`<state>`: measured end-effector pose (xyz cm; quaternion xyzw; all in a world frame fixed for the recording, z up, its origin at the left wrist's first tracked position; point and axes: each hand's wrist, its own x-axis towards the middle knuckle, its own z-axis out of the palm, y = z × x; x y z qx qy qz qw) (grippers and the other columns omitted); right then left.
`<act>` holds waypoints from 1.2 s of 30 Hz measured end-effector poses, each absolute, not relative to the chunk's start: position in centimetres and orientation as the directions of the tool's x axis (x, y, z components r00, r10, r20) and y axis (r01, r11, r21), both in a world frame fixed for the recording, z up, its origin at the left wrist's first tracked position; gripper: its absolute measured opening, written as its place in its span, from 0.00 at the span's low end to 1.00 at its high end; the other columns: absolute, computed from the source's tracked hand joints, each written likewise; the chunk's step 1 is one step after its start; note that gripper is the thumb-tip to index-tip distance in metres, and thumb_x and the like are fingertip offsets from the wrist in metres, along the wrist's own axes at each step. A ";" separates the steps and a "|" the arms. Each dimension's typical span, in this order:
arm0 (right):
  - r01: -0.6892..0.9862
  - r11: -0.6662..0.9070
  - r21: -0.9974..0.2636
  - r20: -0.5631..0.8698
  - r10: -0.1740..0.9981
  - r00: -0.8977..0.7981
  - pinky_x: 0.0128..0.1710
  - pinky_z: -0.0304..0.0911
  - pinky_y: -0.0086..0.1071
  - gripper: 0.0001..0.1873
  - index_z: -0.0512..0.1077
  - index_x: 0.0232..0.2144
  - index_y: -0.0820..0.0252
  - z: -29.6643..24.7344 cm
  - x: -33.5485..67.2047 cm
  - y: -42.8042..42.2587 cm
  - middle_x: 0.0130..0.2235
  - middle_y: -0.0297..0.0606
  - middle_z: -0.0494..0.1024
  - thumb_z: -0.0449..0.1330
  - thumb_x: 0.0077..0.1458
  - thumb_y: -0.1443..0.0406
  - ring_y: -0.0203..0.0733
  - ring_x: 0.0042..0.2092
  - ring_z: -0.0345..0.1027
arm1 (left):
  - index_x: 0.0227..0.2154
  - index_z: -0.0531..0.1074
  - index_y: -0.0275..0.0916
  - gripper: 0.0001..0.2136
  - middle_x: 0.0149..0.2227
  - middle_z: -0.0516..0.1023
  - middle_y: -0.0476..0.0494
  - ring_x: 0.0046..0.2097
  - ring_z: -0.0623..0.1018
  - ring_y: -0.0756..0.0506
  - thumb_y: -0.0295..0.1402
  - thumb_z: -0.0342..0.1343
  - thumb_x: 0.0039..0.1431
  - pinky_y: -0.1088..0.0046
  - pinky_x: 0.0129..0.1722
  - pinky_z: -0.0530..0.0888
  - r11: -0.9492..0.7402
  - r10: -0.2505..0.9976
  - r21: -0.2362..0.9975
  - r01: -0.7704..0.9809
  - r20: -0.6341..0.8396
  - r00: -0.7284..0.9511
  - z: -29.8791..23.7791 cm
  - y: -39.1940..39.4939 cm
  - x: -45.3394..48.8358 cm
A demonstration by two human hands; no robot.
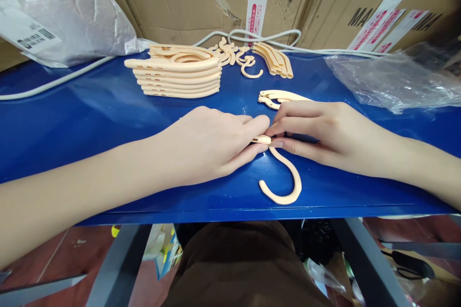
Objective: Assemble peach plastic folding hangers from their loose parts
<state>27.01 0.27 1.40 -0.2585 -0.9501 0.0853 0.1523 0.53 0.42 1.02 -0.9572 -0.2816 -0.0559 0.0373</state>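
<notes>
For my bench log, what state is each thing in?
Left hand, fingers closed on cream piece
Right hand, fingers bent
Hook, curved end uncovered
Hanger piece, partly hidden
Hanger stack, tidy
Hook pile, jumbled
Arched pieces, nested
Cable, lying loose
Clear plastic, crumpled
Silver package, wrinkled
Cardboard, scuffed

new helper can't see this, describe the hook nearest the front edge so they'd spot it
On the blue table, find where the left hand and right hand meet. A cream hook curves from there toward the front edge. Other hooks are heaped at the back.
</notes>
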 end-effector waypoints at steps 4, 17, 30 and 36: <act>0.465 0.855 -0.230 0.251 0.514 -0.820 0.46 0.73 0.39 0.17 0.83 0.50 0.57 1.5 27.0 0.3 0.46 0.44 0.85 0.55 0.81 0.58 0.48 0.46 0.82 | 0.46 0.73 0.42 0.14 0.29 0.78 0.48 0.30 0.78 0.43 0.40 0.45 0.84 0.69 0.27 0.59 -0.843 0.529 -0.039 0.537 0.126 0.839 1.0 0.5 0.6; 0.431 0.896 -0.106 0.229 0.444 -0.866 0.44 0.75 0.40 0.16 0.80 0.51 0.58 1.6 27.4 0.5 0.47 0.43 0.84 0.53 0.82 0.59 0.48 0.47 0.82 | 0.48 0.73 0.43 0.11 0.28 0.77 0.48 0.30 0.78 0.42 0.39 0.46 0.82 0.68 0.26 0.59 -0.838 0.536 -0.041 0.544 0.125 0.835 0.9 0.5 0.3; 0.416 0.901 -0.126 0.216 0.434 -0.875 0.42 0.69 0.37 0.16 0.79 0.48 0.58 1.7 27.3 0.4 0.45 0.42 0.82 0.53 0.81 0.60 0.45 0.44 0.78 | 0.36 0.66 0.45 0.14 0.26 0.72 0.50 0.28 0.74 0.43 0.39 0.46 0.82 0.67 0.27 0.56 -0.860 0.503 0.021 0.510 0.206 0.839 0.5 0.7 0.0; 0.418 0.903 -0.095 0.195 0.429 -0.882 0.41 0.68 0.37 0.17 0.79 0.49 0.58 1.6 27.4 0.4 0.44 0.41 0.80 0.50 0.82 0.60 0.45 0.42 0.77 | 0.35 0.65 0.45 0.14 0.25 0.70 0.50 0.28 0.72 0.43 0.39 0.48 0.82 0.67 0.27 0.57 -0.832 0.553 0.018 0.555 0.120 0.825 1.1 0.4 0.1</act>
